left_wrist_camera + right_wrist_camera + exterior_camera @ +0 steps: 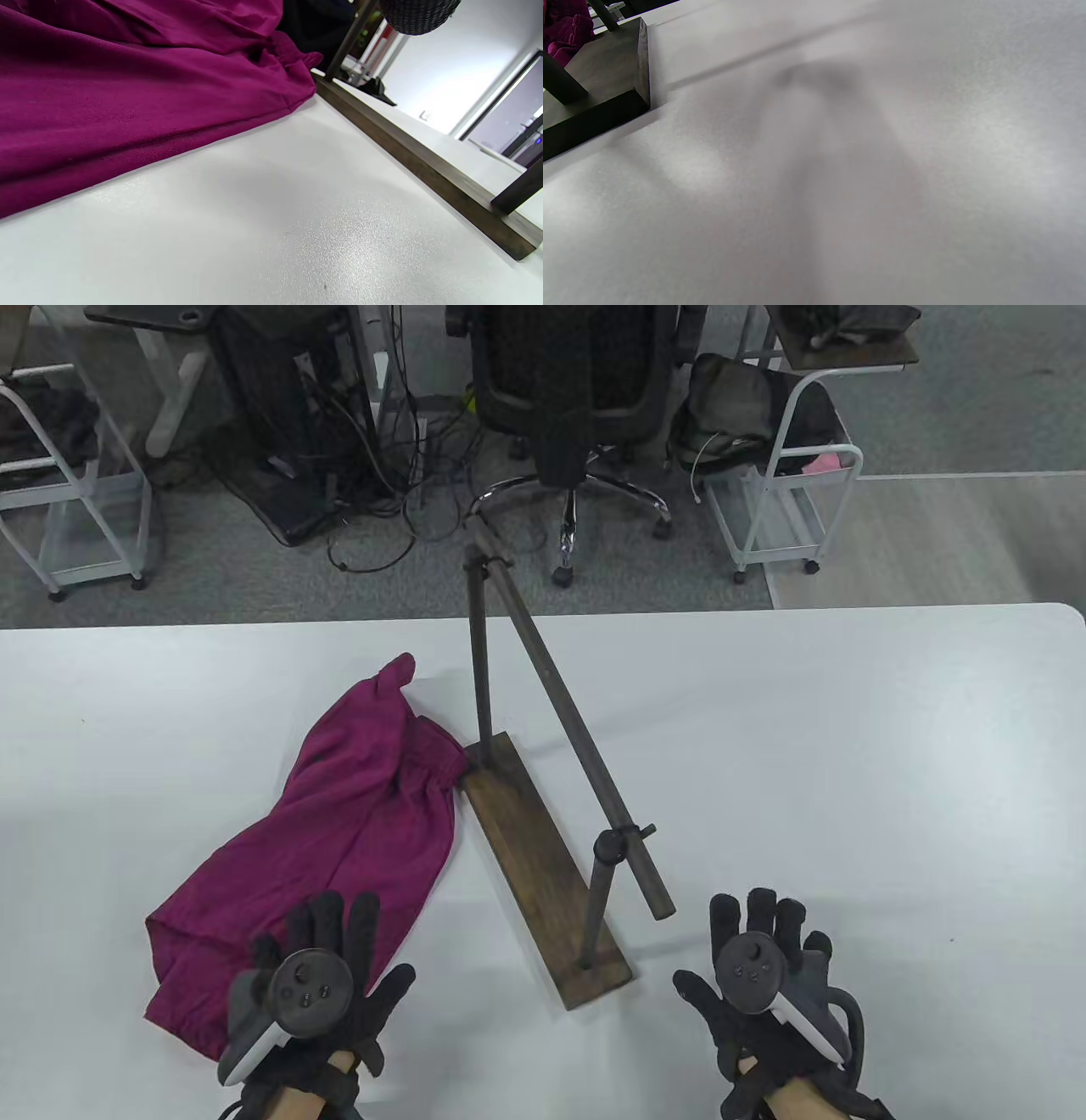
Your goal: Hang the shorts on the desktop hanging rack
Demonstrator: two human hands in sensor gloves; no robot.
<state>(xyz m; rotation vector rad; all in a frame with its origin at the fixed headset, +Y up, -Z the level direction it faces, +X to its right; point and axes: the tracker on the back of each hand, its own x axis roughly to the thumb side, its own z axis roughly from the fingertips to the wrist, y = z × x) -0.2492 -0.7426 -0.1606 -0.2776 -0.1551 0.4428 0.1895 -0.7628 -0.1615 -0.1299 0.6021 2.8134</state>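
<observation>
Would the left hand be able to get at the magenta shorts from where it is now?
Probably yes: the left hand, fingers spread, lies over the near edge of the shorts, with nothing between them.

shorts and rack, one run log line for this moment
shorts: flat on table, left of rack | bar: bare | left hand: open over shorts | right hand: open, empty

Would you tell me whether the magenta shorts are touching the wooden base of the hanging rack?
Touching. In the left wrist view, the shorts bunch against the far end of the rack base with no gap.
</observation>
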